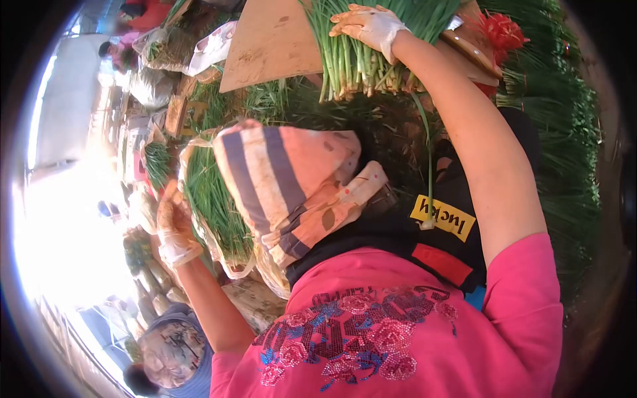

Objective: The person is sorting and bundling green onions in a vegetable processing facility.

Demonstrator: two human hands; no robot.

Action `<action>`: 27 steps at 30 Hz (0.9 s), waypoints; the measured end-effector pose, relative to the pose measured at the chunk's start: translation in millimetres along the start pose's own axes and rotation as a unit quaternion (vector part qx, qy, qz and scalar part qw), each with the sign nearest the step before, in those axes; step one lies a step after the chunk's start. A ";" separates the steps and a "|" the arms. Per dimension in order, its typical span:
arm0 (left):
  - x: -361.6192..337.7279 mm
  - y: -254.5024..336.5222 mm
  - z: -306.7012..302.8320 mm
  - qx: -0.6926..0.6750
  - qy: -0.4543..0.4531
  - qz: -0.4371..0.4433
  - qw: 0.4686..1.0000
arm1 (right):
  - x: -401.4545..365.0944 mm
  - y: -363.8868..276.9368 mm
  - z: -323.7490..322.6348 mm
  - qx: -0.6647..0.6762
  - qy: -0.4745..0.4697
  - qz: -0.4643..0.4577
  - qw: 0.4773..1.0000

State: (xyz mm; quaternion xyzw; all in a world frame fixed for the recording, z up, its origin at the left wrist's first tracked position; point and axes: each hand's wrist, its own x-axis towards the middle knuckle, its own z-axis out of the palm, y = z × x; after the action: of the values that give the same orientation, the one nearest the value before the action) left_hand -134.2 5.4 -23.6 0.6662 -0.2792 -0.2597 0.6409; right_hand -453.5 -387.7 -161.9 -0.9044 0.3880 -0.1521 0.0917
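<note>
A thick bunch of green onions [358,63] lies on a brown board [272,46], its pale root ends toward me. My right hand [368,26], in a thin soiled glove, rests across the top of the stems with its fingers stretched out. Off to the left, my left hand [176,229] is raised, also gloved and stained; its fingers are apart and partly bent, and I see nothing held. Near it stands a plastic bag [219,245] of long green leaves [212,199]. A single green onion [428,166] hangs down onto my dark apron [385,235].
A striped, patterned cloth [292,179] covers my left knee. A red bundle [504,33] sits beside the board's right end. Dense green leaves [551,132] line the right side. Another person [176,351] is at lower left, with more people and bagged greens [156,86] at upper left.
</note>
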 end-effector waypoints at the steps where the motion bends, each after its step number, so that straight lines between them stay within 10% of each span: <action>1: 8.6 7.7 4.2 0.008 -0.010 0.010 1.000 | 2.3 2.4 0.8 -0.001 0.007 0.002 1.000; 7: 0.4 50.8 63.6 0.044 -0.050 0.073 0.995 | 0.2 -0.4 -8.3 -0.013 -0.020 0.013 1.000; 17: 32.7 15.0 -52.8 -0.011 -0.171 -0.040 0.984 | 2.2 18.6 9.0 -0.048 0.020 -0.082 0.995; 27: -88.1 -111.7 -137.4 0.014 0.259 -0.106 0.960 | 4.4 25.7 -1.2 0.135 0.030 -0.101 0.985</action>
State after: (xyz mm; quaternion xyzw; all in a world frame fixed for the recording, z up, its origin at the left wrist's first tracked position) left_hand -95.6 167.4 -130.2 0.7453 -0.0349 -0.1406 0.6508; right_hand -468.3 -408.5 -167.1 -0.9133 0.2733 -0.2383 0.1853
